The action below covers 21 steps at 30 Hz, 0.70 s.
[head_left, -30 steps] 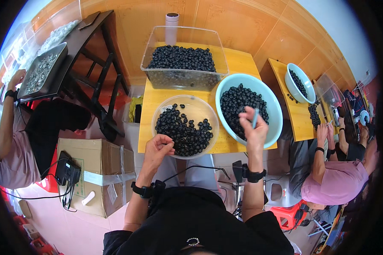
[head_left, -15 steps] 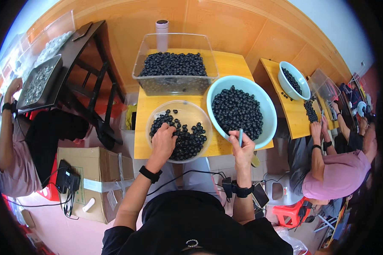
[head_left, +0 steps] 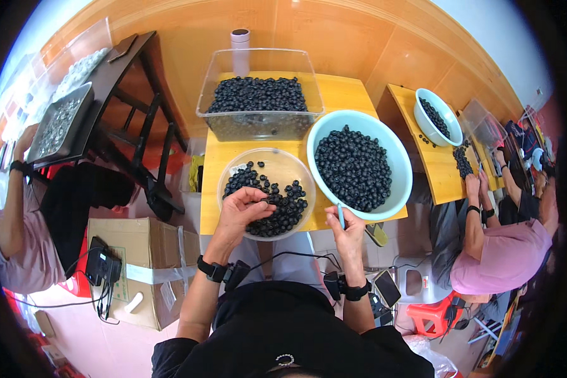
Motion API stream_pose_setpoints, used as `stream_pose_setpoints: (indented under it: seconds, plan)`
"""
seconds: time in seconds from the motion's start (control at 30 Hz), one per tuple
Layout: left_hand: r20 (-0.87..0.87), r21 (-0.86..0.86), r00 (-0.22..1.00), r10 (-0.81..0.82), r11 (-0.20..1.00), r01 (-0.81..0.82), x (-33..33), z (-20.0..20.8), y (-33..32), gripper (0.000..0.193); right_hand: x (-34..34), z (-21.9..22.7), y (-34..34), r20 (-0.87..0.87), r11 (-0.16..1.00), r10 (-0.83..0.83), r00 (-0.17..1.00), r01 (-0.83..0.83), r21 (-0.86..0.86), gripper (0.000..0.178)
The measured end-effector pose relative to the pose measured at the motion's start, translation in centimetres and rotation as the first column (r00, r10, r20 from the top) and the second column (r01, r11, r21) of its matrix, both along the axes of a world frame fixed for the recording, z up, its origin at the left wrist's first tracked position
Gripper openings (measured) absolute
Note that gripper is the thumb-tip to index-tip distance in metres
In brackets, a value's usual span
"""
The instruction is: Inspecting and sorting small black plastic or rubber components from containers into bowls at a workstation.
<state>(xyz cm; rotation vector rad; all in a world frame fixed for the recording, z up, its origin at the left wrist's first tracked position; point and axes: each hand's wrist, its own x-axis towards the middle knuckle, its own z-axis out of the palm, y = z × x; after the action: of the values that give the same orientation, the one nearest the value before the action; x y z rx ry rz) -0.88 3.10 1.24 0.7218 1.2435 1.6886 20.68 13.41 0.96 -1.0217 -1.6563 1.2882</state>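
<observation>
Left hand (head_left: 239, 210) is curled above black beads (head_left: 288, 215), pinch can't be told; blue stick (head_left: 341, 216) held by right hand (head_left: 349, 235). Picking's seemingly underway, careful grip needed.

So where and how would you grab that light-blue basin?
Probably by the right rim of the basin, coming from the right: the rounded wall rises to an exposed edge, and nothing crowds it there, while the clear bowl and clear tub sit close on its left.

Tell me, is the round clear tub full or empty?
Partly full: black beads lie in the round tub, but its far right part is bare.
</observation>
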Motion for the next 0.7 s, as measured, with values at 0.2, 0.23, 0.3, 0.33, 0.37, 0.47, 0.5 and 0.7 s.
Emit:
stream_pose_setpoints:
  seconds: [0.2, 0.23, 0.3, 0.33, 0.37, 0.47, 0.5, 0.7]
  plan:
    - [0.622, 0.146, 0.767, -0.155, 0.986, 0.081, 1.2, -1.3, -1.8, 0.021, -1.3, 0.4, -1.7, 0.080, 0.978, 0.173, 0.982, -0.162, -0.132, 0.015]
    - [0.624, 0.147, 0.766, -0.155, 0.986, 0.079, 1.4, -1.3, -1.8, 0.021, -1.6, 0.7, -2.0, 0.083, 0.978, 0.174, 0.981, -0.163, -0.131, 0.015]
    - [0.657, 0.167, 0.730, -0.191, 0.980, 0.106, 1.9, -1.1, -1.9, 0.023, -2.4, 1.8, -2.6, 0.103, 0.961, 0.268, 0.958, -0.273, 0.047, 0.019]
    - [0.658, 0.169, 0.728, -0.192, 0.980, 0.106, 1.9, -1.1, -1.9, 0.023, -2.5, 2.3, -2.7, 0.139, 0.952, 0.287, 0.948, -0.298, 0.067, 0.022]
    - [0.658, 0.198, 0.718, -0.229, 0.972, 0.128, 2.0, -1.1, -1.9, 0.023, -2.8, 2.8, -2.9, 0.141, 0.952, 0.286, 0.948, -0.297, 0.068, 0.022]
    - [0.652, 0.226, 0.707, -0.276, 0.960, 0.166, 2.2, -0.8, -2.0, 0.024, -3.3, 3.6, -3.2, 0.155, 0.888, 0.321, 0.934, -0.354, 0.293, 0.022]
    - [0.647, 0.219, 0.710, -0.280, 0.959, 0.179, 2.3, -0.7, -2.1, 0.025, -3.4, 3.7, -3.2, 0.183, 0.870, 0.328, 0.927, -0.372, 0.323, 0.022]
    - [0.634, 0.260, 0.704, -0.318, 0.946, 0.193, 2.2, -0.7, -2.2, 0.024, -3.5, 4.5, -3.6, 0.320, 0.795, 0.342, 0.884, -0.454, 0.403, 0.022]
